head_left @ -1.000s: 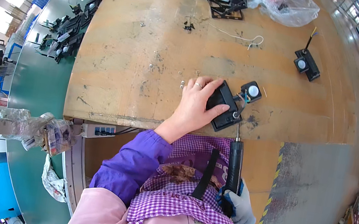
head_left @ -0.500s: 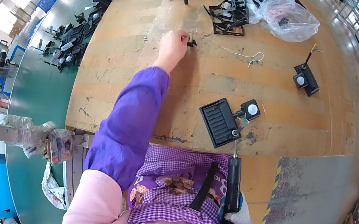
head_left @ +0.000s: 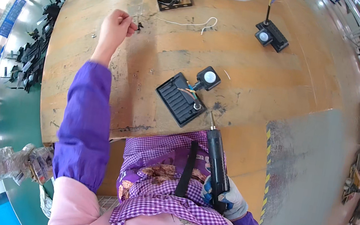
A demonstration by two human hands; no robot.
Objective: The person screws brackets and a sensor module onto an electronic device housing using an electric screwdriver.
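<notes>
Mid-frame, the ribbed black housing point(head_left: 174, 96) slants lengthwise down rightward, near the driver point(head_left: 217, 154) the right hand point(head_left: 230, 202) grips. Upper left, the left hand point(head_left: 113, 31) curls by small black parts point(head_left: 140, 26), whether holding any I can't tell.

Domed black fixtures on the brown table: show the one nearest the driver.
The near fixture, just left of the driver; the far fixture lies well beyond, wires upright.

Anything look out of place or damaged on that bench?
No clear damage shows. A loose white cord lies curled on the tabletop, with no visible connection to anything. Dark scuffs mark the surface beside the ridged black housing, where coloured wires lie exposed.
</notes>
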